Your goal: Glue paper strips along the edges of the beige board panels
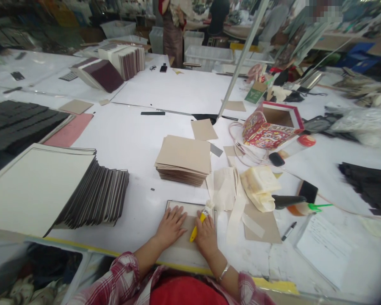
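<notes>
My left hand lies flat with fingers spread on a beige board set in a white-edged panel at the table's near edge. My right hand is closed round a yellow-handled brush, its bristle end pointing away over the panel's far right corner. Both hands rest on the same panel, side by side.
A stack of beige boards sits just beyond the panel. Fanned dark-edged covers and a large white board lie left. White cloth strips, a glue bottle, a marker and a patterned box lie right. People stand far back.
</notes>
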A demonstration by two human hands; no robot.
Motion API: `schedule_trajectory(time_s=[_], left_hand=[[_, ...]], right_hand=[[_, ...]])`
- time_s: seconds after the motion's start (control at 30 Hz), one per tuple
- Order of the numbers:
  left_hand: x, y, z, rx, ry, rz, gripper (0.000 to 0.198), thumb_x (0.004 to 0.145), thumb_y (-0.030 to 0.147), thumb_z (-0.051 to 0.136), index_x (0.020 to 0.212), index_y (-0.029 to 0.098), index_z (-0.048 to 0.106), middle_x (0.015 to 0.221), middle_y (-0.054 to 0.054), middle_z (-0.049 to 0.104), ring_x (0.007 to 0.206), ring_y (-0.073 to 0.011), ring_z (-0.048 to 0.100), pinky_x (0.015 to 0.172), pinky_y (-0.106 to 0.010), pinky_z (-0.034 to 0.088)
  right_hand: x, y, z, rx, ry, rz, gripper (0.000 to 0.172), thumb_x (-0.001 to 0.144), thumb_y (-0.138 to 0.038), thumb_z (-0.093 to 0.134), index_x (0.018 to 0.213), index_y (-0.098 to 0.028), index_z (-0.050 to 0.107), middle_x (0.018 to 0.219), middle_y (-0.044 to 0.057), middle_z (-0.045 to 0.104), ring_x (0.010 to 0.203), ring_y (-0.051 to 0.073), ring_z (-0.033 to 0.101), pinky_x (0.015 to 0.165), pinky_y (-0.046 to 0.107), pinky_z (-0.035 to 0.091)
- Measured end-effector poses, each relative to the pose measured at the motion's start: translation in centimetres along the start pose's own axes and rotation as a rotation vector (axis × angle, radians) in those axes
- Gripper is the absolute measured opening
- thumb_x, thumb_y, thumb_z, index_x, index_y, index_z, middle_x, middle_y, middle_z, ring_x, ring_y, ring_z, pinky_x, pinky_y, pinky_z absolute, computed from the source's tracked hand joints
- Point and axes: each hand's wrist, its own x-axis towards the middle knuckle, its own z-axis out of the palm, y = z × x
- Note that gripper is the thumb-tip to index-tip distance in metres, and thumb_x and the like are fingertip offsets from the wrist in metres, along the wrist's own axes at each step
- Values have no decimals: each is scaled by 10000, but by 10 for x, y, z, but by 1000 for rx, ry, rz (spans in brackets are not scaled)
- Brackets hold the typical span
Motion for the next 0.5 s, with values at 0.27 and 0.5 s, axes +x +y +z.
schedule_trajectory(time_s=[0.27, 0.5], left_hand=[[-5, -11, -5, 22, -50, -7, 620, 830, 534, 346, 1335, 177, 308, 1406, -82, 275, 1288, -246, 233, 1040, -445, 187], [-17, -11, -5, 108, -40, -228, 601, 835, 466, 356, 1317, 107, 337, 1400, -145, 257, 1301, -258, 197, 1050, -486, 124]], right_hand=[[2, 12, -3, 6, -69, -120, 277, 792, -52, 386, 1000, -144, 544, 1292, 128, 439, 1176, 234, 396, 969, 441, 334], [1, 7, 0, -56, -18, 13, 329, 769, -39, 394, 1063, -115, 521, 1277, 155, 443, 1149, 265, 416, 942, 459, 360]])
